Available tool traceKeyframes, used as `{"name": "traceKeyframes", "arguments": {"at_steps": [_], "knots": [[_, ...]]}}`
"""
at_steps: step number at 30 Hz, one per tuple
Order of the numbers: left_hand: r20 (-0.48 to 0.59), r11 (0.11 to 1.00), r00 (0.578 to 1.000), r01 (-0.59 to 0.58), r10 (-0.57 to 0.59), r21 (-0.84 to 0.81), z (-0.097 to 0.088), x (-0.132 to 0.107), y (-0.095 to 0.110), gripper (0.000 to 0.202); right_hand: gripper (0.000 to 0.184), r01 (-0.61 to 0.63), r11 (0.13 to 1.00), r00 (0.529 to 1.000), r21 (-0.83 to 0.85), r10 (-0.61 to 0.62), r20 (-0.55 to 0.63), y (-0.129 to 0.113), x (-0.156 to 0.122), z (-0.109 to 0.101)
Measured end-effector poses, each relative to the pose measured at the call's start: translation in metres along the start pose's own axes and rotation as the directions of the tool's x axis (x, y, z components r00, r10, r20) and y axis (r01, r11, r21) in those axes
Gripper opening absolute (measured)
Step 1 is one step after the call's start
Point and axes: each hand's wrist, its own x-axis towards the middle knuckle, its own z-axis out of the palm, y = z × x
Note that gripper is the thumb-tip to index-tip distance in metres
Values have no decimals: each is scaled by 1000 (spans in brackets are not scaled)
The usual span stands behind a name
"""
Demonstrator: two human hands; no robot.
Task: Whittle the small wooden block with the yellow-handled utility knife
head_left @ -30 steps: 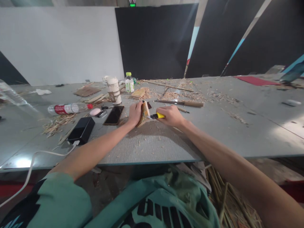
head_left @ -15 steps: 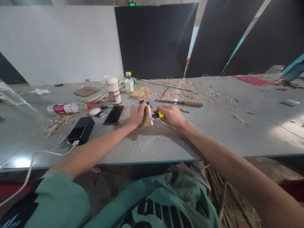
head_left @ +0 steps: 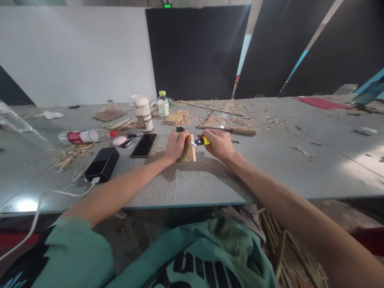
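Two hands meet at the middle of our grey table (head_left: 210, 184): our left hand (head_left: 175, 145) curls its fingers over a small wooden block (head_left: 189, 151) standing on the tabletop, our right hand (head_left: 219, 144) closes around a yellow utility knife (head_left: 201, 141) whose blade touches the block's top

surface (head_left: 210, 184): grey, wide, front edge close to the person
litter: wood shavings (head_left: 216, 120) thick at middle back; straw pile (head_left: 72, 154) at left
centre: wood block (head_left: 189, 151) standing on edge
left: phone (head_left: 144, 145); power bank (head_left: 102, 164) with white cable (head_left: 45, 198); water bottle (head_left: 85, 137) on its side; paper cup (head_left: 144, 114) upright
back: small bottle (head_left: 163, 104), flat wood piece (head_left: 175, 117), long stick (head_left: 214, 108), wooden-handled tool (head_left: 231, 130)
far right: red mat (head_left: 322, 102)
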Motion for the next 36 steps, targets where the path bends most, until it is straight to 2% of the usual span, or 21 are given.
{"name": "traceKeyframes", "arguments": {"at_steps": [6, 10, 15, 26, 27, 29, 31, 32, 33, 36], "knots": [[-8, 1000, 1000, -7, 7, 22, -2, 1, -1, 49, 31, -6, 999, 1000, -43, 6, -16, -1, -1, 2], [-50, 998, 999, 2, 1, 58, -3, 4, -2, 49, 27, -53, 997, 997, -58, 50, -52, -4, -1, 2], [-80, 997, 994, 73, -71, 26, -1, 11, -9, 50, 10, -120, 991, 993, -57, 120, 1, -8, 0, 3], [-100, 992, 993, 76, -66, 102, -2, 15, -22, 49, 6, -193, 979, 979, -67, 196, 56, -12, 1, 10], [-91, 991, 994, 70, -60, 114, -2, 14, -22, 49, 5, -222, 974, 974, -48, 224, 41, -11, 2, 11], [-57, 989, 998, 43, -35, 142, -3, 13, -21, 48, 17, -354, 935, 934, 17, 355, -39, -4, 6, 11], [-17, 986, 1000, 12, -10, 165, -4, 11, -20, 48, 32, -517, 847, 836, 121, 531, -142, 9, 9, 9], [-2, 985, 1000, 3, -3, 173, -4, 10, -20, 48, 35, -550, 818, 801, 169, 574, -168, 17, 10, 8], [5, 984, 1000, 1, -1, 177, -4, 9, -19, 48, 36, -558, 804, 786, 207, 592, -179, 26, 9, 6], [-9, 987, 1000, 26, -25, 158, -4, 9, -20, 50, 39, -503, 821, 813, 269, 555, -176, 46, 4, 2]]}}
